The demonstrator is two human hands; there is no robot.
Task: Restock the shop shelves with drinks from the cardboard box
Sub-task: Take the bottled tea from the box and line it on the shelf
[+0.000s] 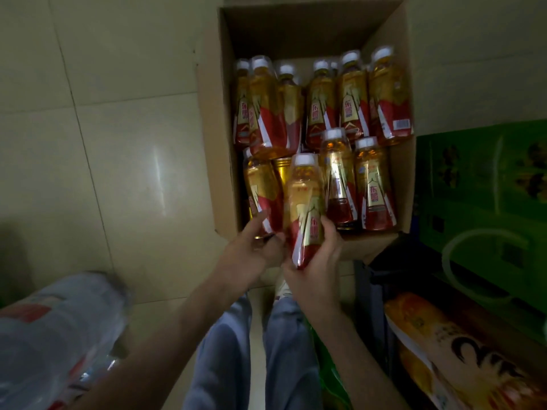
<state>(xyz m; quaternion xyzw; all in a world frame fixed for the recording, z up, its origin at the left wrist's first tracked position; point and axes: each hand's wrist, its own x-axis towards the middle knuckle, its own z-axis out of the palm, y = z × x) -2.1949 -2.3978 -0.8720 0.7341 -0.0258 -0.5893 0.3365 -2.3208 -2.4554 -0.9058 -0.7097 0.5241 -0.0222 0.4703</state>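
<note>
**One bottle held at the near edge of the box**

My right hand grips a bottle round its lower half, fingers curled over the glossy red and gold label. The bottle is clear plastic with amber drink inside, a rounded shoulder and a white cap. It tilts over the near edge of the box, cap pointing into the box.

My left hand is just left of it at the same edge. Its thumb lies against the foot of a neighbouring bottle and its fingers are half bent. I cannot tell whether they grasp anything.

The box is plain brown cardboard with matt walls and its flaps open. Inside it the other bottles lie in two rows with their caps toward the far wall. The far row is packed side to side. The near row is looser, and a gold can top shows in a gap. Beyond the far row there is bare cardboard bottom.

Left of the box the floor is pale, shiny square tile with open room. Right of the box a green crate stands close against its wall. Nearer me than the crate lies an orange sack. Nearer me and left of the box is a blurred pack of clear plastic. My jeans are just short of the near flap
</note>
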